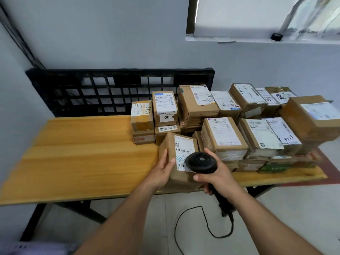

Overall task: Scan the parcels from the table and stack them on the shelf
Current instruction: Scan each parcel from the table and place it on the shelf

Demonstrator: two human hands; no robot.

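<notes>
A brown cardboard parcel (179, 150) with a white barcode label stands tilted at the front edge of the wooden table (82, 153). My left hand (162, 169) grips its left side. My right hand (218, 176) is closed around a black handheld scanner (201, 161), whose head points down at the parcel's label. The scanner's cable (202, 223) hangs toward the floor. Several more labelled parcels (224, 133) are piled on the right half of the table. No shelf is in view.
A black plastic pallet (117, 89) leans upright against the wall behind the table. A window ledge (257, 40) with a small black object runs at the upper right. The left half of the tabletop is bare wood. Tiled floor lies below.
</notes>
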